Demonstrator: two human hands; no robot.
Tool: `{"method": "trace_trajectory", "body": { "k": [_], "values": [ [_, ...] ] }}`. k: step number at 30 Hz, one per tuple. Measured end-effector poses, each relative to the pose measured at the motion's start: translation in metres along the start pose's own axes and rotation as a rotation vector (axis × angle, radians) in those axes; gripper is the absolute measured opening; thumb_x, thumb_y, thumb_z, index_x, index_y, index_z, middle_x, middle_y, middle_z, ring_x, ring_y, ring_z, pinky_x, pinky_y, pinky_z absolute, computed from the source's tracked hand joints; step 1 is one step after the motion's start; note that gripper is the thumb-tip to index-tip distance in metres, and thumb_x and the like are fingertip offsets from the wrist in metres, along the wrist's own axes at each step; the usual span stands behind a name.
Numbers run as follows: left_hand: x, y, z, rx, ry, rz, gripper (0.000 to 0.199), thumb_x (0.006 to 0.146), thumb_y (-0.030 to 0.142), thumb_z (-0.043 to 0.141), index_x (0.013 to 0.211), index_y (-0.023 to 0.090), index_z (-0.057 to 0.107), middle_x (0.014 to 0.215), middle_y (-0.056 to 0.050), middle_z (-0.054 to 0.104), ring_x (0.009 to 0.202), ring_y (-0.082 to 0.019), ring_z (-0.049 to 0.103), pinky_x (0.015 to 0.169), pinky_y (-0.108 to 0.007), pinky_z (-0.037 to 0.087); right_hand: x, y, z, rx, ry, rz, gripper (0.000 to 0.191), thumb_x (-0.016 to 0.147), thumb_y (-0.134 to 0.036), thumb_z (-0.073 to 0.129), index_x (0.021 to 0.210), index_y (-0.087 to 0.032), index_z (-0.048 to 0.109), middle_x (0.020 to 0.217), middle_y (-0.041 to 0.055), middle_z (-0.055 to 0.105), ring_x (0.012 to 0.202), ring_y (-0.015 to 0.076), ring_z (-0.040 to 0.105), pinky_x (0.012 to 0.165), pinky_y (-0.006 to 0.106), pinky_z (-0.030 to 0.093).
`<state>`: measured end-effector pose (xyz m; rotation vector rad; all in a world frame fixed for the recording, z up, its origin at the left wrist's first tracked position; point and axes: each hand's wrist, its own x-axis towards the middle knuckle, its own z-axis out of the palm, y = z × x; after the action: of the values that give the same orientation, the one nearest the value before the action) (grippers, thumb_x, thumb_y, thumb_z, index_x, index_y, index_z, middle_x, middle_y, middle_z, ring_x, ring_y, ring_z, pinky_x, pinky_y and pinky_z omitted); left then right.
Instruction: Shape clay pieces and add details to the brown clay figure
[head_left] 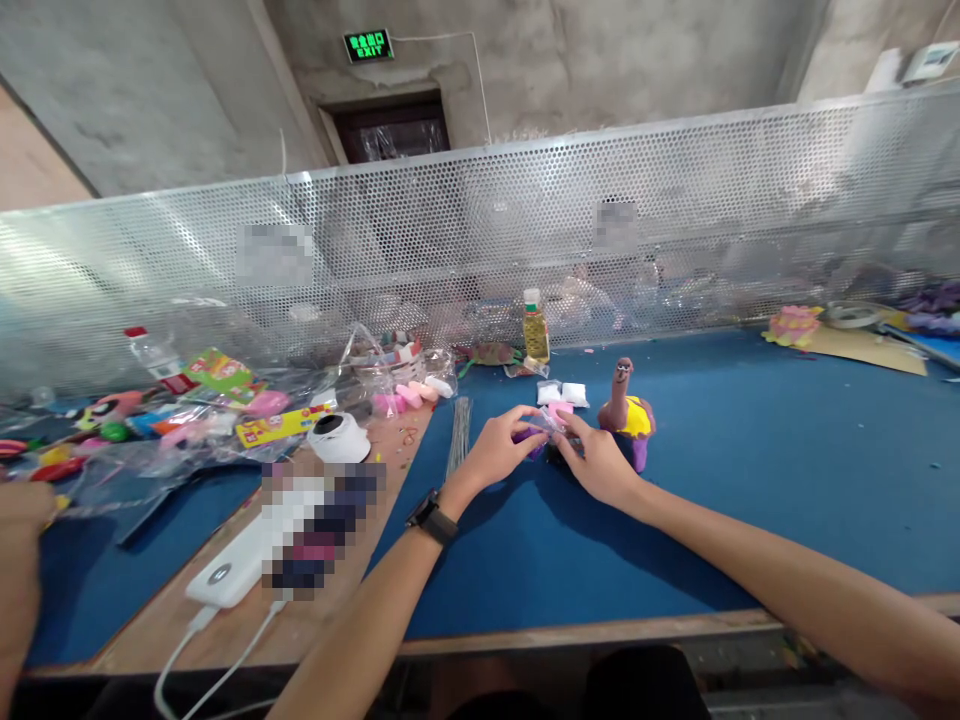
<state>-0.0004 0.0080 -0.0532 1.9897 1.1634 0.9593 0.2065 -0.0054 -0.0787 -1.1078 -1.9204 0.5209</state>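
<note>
My left hand [502, 447], with a dark watch on its wrist, pinches a small clear plastic packet [551, 420] over the blue mat. Fingers of my right hand [596, 460] are closed on the packet's other side. Purple clay [534, 441] shows between the hands, partly hidden by my left fingers; I cannot tell whether it is fully inside the plastic. Just beyond lie white packets [574, 394] and a pink piece [560, 408]. Right of my right hand stands a clay figure [619, 400] with a long brown neck, yellow body covering and purple legs.
A bundle of thin wires [459, 435] lies left of my hands. Behind stands a bottle of yellow liquid [535, 335] near the perforated metal screen [465, 220]. A white power bank [240, 555] and cluttered plastic bags are leftward. Another person's arm [19, 570] enters at left.
</note>
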Motion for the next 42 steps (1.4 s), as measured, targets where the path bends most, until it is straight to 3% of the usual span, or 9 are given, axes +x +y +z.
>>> {"method": "trace_trajectory", "body": {
  "k": [6,13,19,22,26,32,36,39,42],
  "values": [
    [-0.001,0.005,0.0,0.016,-0.025,0.045,0.031,0.09,0.037,0.074,0.118,0.022,0.07,0.11,-0.008,0.08,0.102,-0.024,0.076,0.092,-0.032,0.057,0.0,0.004,-0.001,0.075,0.038,-0.058,0.033,0.101,-0.029,0.055,0.128,-0.022,0.074,0.094,0.005,0.083,0.076,0.0207,0.078,0.075,0.031,0.061],
    [-0.002,0.01,0.0,0.095,0.0,0.051,0.029,0.094,0.046,0.068,0.108,0.021,0.074,0.101,-0.007,0.08,0.091,-0.022,0.074,0.083,-0.029,0.055,0.004,0.003,-0.006,0.041,0.038,-0.068,0.03,0.101,-0.025,0.055,0.121,-0.022,0.078,0.081,0.0032,0.081,0.068,0.02,0.077,0.067,0.029,0.061],
    [0.002,-0.002,-0.003,0.453,0.161,-0.103,0.034,0.099,0.048,0.058,0.088,0.02,0.075,0.083,-0.008,0.077,0.075,-0.022,0.07,0.069,-0.028,0.046,0.005,0.005,-0.005,-0.37,-0.064,-0.167,0.03,0.091,-0.008,0.051,0.096,-0.017,0.08,0.135,0.0125,0.071,0.1,0.025,0.076,0.094,0.037,0.06],
    [0.003,-0.007,-0.007,0.554,0.173,-0.207,0.028,0.098,0.042,0.059,0.1,0.02,0.075,0.088,-0.011,0.078,0.082,-0.025,0.072,0.07,-0.029,0.045,0.006,0.01,-0.002,-0.507,-0.121,-0.126,0.029,0.095,-0.011,0.049,0.09,-0.014,0.077,0.141,0.0174,0.066,0.091,0.0247,0.077,0.09,0.037,0.061],
    [0.003,-0.007,-0.007,0.589,0.163,-0.237,0.031,0.098,0.038,0.058,0.119,0.018,0.071,0.101,-0.015,0.079,0.093,-0.029,0.074,0.074,-0.031,0.047,0.01,0.019,0.005,-0.54,-0.129,-0.123,0.031,0.1,-0.013,0.046,0.089,-0.013,0.075,0.131,0.0184,0.071,0.091,0.0239,0.077,0.09,0.034,0.061],
    [0.004,-0.009,-0.001,0.541,0.155,-0.17,0.039,0.097,0.023,0.054,0.135,0.017,0.06,0.106,-0.014,0.077,0.091,-0.027,0.073,0.081,-0.034,0.051,0.009,0.025,0.011,-0.536,-0.117,-0.146,0.034,0.106,-0.017,0.037,0.108,-0.013,0.071,0.13,0.0162,0.07,0.098,0.0235,0.076,0.085,0.032,0.062],
    [0.004,-0.014,-0.003,0.573,0.202,-0.083,0.04,0.093,0.015,0.058,0.132,0.014,0.061,0.117,-0.016,0.07,0.112,-0.029,0.068,0.099,-0.039,0.051,0.008,0.022,0.007,-0.454,-0.059,-0.199,0.039,0.107,-0.018,0.034,0.123,-0.015,0.069,0.141,0.0162,0.063,0.104,0.0244,0.074,0.077,0.031,0.064],
    [0.004,-0.013,-0.007,0.597,0.249,-0.029,0.042,0.09,0.019,0.065,0.132,0.016,0.063,0.128,-0.017,0.063,0.124,-0.032,0.061,0.109,-0.044,0.047,0.008,0.016,0.002,-0.337,-0.002,-0.267,0.041,0.107,-0.021,0.036,0.128,-0.019,0.071,0.137,0.013,0.066,0.107,0.0238,0.074,0.081,0.033,0.065],
    [0.002,-0.006,-0.007,0.527,0.203,0.072,0.047,0.09,0.033,0.072,0.135,0.022,0.064,0.134,-0.014,0.06,0.129,-0.032,0.057,0.114,-0.046,0.044,0.007,0.008,-0.002,-0.208,0.084,-0.327,0.038,0.107,-0.023,0.042,0.119,-0.023,0.078,0.123,0.009,0.073,0.103,0.0215,0.074,0.089,0.034,0.064]
  ]
}}
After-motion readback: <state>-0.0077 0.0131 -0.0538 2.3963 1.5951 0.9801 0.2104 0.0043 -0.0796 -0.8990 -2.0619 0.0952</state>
